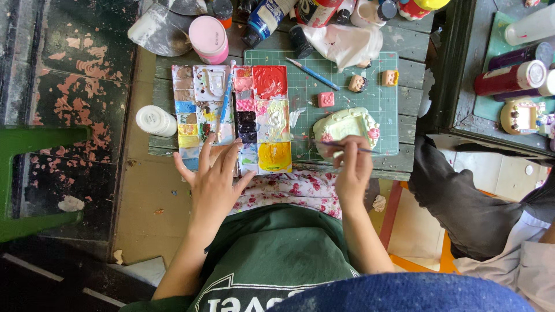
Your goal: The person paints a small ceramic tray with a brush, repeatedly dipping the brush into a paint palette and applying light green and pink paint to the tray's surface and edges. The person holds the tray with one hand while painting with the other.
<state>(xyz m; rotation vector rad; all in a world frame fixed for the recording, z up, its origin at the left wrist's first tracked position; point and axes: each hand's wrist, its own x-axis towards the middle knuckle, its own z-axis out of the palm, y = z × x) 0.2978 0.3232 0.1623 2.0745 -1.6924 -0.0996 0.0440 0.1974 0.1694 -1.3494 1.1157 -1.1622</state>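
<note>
My right hand (354, 170) grips a thin paintbrush (341, 145) whose tip lies across a cream, frame-shaped clay piece (345, 125) with pink dots on the green cutting mat (376, 92). With fingers spread, my left hand (214, 176) rests flat on the near edge of two paint palettes (266, 110) filled with red, yellow, pink, blue and dark paints. A blue-handled brush (225, 101) lies across the palettes. Three small clay pieces sit on the mat: a pink square (326, 99), a brown one (357, 84) and an orange one (390, 77).
Another blue brush (315, 74) lies on the mat. Paint bottles, a pink-lidded jar (208, 38) and a white rag (347, 43) crowd the table's far edge. A white jar (155, 121) stands left. Another person's dark trouser leg (462, 196) is at right beside a second table with bottles.
</note>
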